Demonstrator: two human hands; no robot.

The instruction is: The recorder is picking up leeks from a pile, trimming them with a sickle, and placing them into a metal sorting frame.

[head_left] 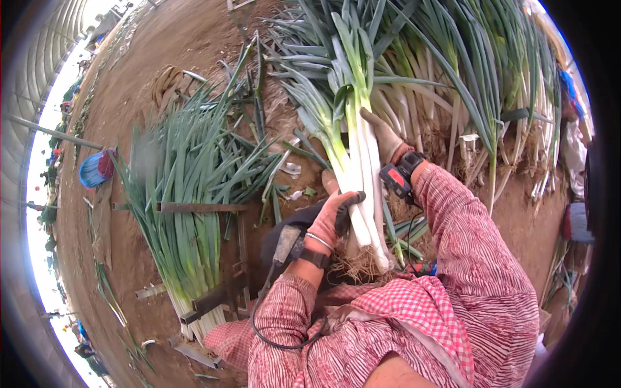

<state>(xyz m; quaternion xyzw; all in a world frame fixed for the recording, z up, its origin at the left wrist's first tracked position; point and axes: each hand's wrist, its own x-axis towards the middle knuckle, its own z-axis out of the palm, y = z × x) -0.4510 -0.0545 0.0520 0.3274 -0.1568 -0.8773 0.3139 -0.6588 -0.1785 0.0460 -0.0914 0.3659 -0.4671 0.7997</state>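
A few thick green onions [367, 187] lie upright in front of me, white stalks toward my lap and long green leaves pointing away. My left hand [335, 216], in an orange-pink glove with dark fingertips, is closed round the lower white part. Higher up, where white turns to green, my right hand [386, 137] grips the stalks from the right side; its fingers are partly hidden behind them. Shaggy roots [362, 264] hang at the lower end, close to my clothes. Some of the stalks overlap, so I cannot tell how many are held.
On my left, a bundle of green onions [187, 239] rests in a metal frame [220, 294]. A large pile of green onions [466, 84] spreads over the far right. Loose leaves litter the brown soil [194, 39]. A blue round object [96, 169] stands far left.
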